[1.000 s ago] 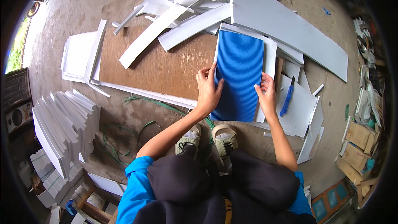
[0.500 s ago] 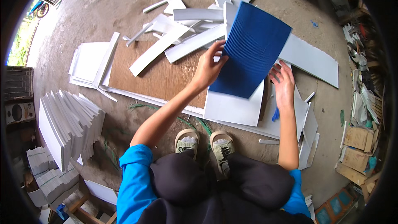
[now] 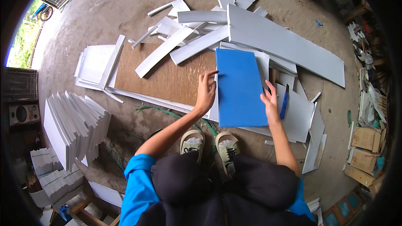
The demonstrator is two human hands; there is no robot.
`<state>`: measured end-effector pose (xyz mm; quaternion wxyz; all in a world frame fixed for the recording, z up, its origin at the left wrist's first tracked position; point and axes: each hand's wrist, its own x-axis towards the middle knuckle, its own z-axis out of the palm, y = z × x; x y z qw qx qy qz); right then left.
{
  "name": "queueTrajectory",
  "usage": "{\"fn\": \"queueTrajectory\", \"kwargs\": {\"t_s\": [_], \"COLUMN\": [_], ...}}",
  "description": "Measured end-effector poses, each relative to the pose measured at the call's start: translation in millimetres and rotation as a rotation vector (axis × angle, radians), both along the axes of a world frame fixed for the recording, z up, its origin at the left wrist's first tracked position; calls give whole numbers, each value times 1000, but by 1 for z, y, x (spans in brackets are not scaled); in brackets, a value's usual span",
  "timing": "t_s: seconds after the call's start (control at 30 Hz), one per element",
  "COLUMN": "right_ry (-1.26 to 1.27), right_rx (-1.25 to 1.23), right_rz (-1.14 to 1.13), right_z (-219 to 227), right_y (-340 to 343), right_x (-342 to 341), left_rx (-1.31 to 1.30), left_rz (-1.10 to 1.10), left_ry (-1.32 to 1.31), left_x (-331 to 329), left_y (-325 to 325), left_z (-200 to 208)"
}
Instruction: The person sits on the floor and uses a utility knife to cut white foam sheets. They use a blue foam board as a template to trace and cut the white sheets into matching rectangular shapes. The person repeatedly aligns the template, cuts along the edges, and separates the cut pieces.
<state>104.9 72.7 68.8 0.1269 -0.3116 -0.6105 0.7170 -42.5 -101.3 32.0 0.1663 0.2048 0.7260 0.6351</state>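
Head view: blue sheet (image 3: 242,90) turned over between 2 hands

Half a second ago the blue sheet was tilted up in the air; 1 second ago its ribbed face was on top. Now a smooth face shows and the sheet looks nearly level, so I judge the turning-over to be done or all but done. Whether its near edge rests fully on what is below, I cannot tell.

The left hand (image 3: 206,93) is loosely bent, fingertips at the sheet's left edge, with no firm hold to be seen. The right hand (image 3: 270,104) is spread, its thumb at the right edge and its fingers lifted; it does not seem to be gripping either. The sheet lies between the 2 hands, over a white sheet (image 3: 263,63) that peeks out just beyond the right hand's fingers.

The sheet is an even bright blue, 4-sided and longer away from the person than across. Its edges look straight, and no crease or tear shows on the upper face.

Just right of the right hand is a blue knife (image 3: 284,104) with a dark blade, apart from the fingers. Left of the left hand spreads a brown board (image 3: 167,79). Beyond both hands lie white strips (image 3: 201,16) in a loose heap, with a long white board (image 3: 284,44) slanting off to the right.
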Motion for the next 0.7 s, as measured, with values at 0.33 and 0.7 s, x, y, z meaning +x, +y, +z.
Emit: {"fn": "queueTrajectory", "kwargs": {"t_s": [0.33,0.7], "right_ry": [-53,-235], "right_rx": [194,453], "right_rz": [-3,10], "right_z": [-42,-58], "right_y": [-18,-20], "right_x": [3,-4], "left_rx": [-54,-252], "left_rz": [-91,-101], "left_ry": [-115,174], "left_x": [-2,1], "left_y": [0,7], "left_z": [-12,-29]}}
